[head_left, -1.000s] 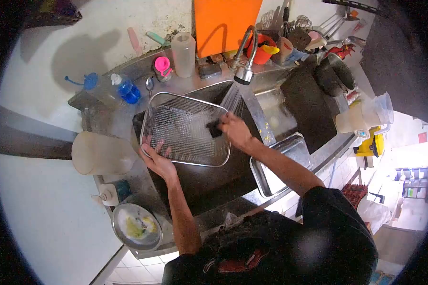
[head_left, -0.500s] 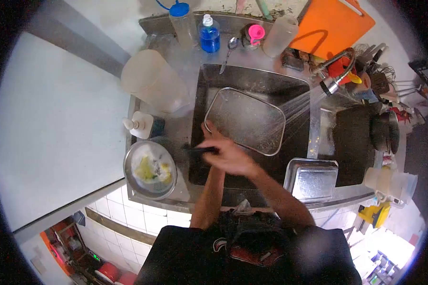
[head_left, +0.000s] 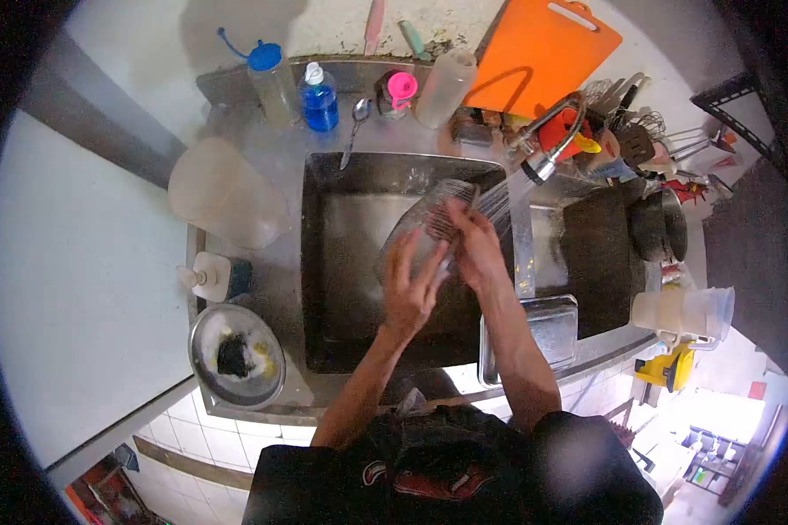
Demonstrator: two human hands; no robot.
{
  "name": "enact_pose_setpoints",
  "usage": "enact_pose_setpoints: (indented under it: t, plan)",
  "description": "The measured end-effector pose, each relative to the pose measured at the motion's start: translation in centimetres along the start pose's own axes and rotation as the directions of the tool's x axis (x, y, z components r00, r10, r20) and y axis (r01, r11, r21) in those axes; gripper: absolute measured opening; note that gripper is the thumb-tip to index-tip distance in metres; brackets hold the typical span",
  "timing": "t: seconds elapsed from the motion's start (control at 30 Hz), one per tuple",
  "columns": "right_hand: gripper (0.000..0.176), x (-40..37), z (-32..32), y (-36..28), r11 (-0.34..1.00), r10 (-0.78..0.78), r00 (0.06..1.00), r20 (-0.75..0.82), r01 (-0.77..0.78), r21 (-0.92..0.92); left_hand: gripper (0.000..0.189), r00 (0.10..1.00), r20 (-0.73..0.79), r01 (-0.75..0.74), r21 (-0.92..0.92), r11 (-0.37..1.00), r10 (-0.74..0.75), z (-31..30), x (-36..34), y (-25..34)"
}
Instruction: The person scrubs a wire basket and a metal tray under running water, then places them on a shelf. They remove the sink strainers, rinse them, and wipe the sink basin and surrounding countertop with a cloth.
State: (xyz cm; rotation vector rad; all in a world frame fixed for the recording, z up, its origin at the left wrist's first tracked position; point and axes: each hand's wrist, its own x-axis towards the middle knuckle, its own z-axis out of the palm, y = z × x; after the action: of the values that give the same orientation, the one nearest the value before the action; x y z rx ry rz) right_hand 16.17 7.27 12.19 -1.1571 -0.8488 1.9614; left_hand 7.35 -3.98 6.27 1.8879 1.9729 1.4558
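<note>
A shiny rectangular metal tray [head_left: 411, 217] is tilted up over the sink basin [head_left: 341, 302], its right end in the spray from the faucet [head_left: 541, 166]. My left hand [head_left: 409, 293] holds its near side, fingers reaching along the surface. At the right end, my right hand [head_left: 477, 245] grips the tray near the rim, where the water lands. Motion blurs the tray, and my hands hide part of it. In a round metal bowl [head_left: 277, 385] at the left lies a black scouring pad [head_left: 234, 354] among suds.
A second metal tray [head_left: 547, 331] rests on the sink's front edge at the right. Behind the basin stand a blue liquid bottle [head_left: 320, 107], a spoon [head_left: 354, 136] and an orange cutting board [head_left: 543, 57]. A large plastic container [head_left: 228, 192] and a pump bottle [head_left: 219, 276] are at the left.
The metal tray was lying flat in the basin; now both hands hold it tilted. The black scouring pad has gone from my right hand into the bowl. The view has shifted.
</note>
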Motion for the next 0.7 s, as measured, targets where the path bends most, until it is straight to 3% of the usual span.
enact_pose_setpoints:
  t: [0.1, 0.13, 0.2, 0.23, 0.27, 0.33, 0.4, 0.43, 0.5, 0.53, 0.57, 0.63, 0.7]
  plan:
    - [0.04, 0.3, -5.9, 0.8, 0.997, -0.049, 0.994, -0.102, 0.054, 0.051, 0.064, 0.988, 0.141, -0.018, -0.334, 0.942, 0.069, 0.8, -0.4, 0.2]
    - [0.04, 0.9, -9.5, 2.4, 0.997, -0.038, 0.993, -0.115, 0.046, 0.069, 0.073, 0.993, 0.118, 0.045, -0.325, 0.945, -0.007, 0.5, -1.1, -0.1]
    - [0.045, 1.1, -14.0, 3.0, 0.986, 0.008, 0.99, -0.142, 0.016, 0.165, 0.078, 0.901, -0.035, 0.398, -0.326, 0.857, -0.432, 1.1, -3.0, -2.7]
    - [0.049, 0.8, -15.4, 2.8, 0.969, 0.047, 0.987, -0.155, -0.007, 0.246, 0.081, 0.679, 0.02, 0.518, -0.721, 0.46, -0.734, 1.8, -4.0, -5.0]
    - [0.052, 0.3, -16.2, 3.0, 0.944, 0.089, 0.982, -0.168, -0.029, 0.329, 0.086, 0.402, 0.236, 0.397, -0.916, -0.064, -0.885, 2.3, -5.3, -7.3]
    - [0.06, 0.0, -16.2, 2.7, 0.943, 0.077, 0.979, -0.189, -0.01, 0.334, 0.094, 0.01, 0.408, 0.362, -0.853, -0.377, -0.913, 1.9, -7.3, -11.1]
    - [0.073, -0.6, -14.1, 0.8, 0.914, 0.103, 0.985, -0.135, -0.04, 0.404, 0.098, 0.06, 0.556, 0.338, -0.793, -0.507, -0.829, 2.4, -10.1, -14.6]
    - [0.076, -0.2, -13.1, 0.6, 0.918, 0.043, 0.989, -0.139, 0.016, 0.395, 0.1, 0.086, 0.624, 0.329, -0.754, -0.569, -0.777, 2.2, -10.3, -15.1]
    - [0.081, 0.7, -11.4, 0.7, 0.916, -0.076, 0.986, -0.145, 0.126, 0.38, 0.103, 0.305, 0.705, 0.239, -0.708, -0.665, -0.64, 2.2, -9.5, -15.6]
    - [0.082, 1.3, -12.0, 1.7, 0.98, -0.016, 0.977, -0.211, 0.057, 0.191, 0.104, 0.413, 0.72, 0.205, -0.671, -0.713, -0.558, 1.6, -7.9, -15.0]
    - [0.083, 2.3, -13.4, 3.4, 1.0, 0.027, 0.958, -0.287, -0.029, -0.003, 0.105, 0.466, 0.698, 0.09, -0.648, -0.756, -0.543, 1.4, -6.1, -14.4]
    - [0.084, 3.7, -15.6, 6.2, 0.902, 0.06, 0.891, -0.45, -0.242, -0.358, 0.107, 0.564, 0.636, -0.138, -0.557, -0.819, -0.527, 0.2, -1.3, -11.6]
    - [0.086, 2.3, -12.6, 2.1, 0.968, 0.052, 0.955, -0.294, -0.121, -0.222, 0.108, 0.582, 0.614, -0.042, -0.633, -0.773, -0.534, 1.3, -1.4, -13.7]
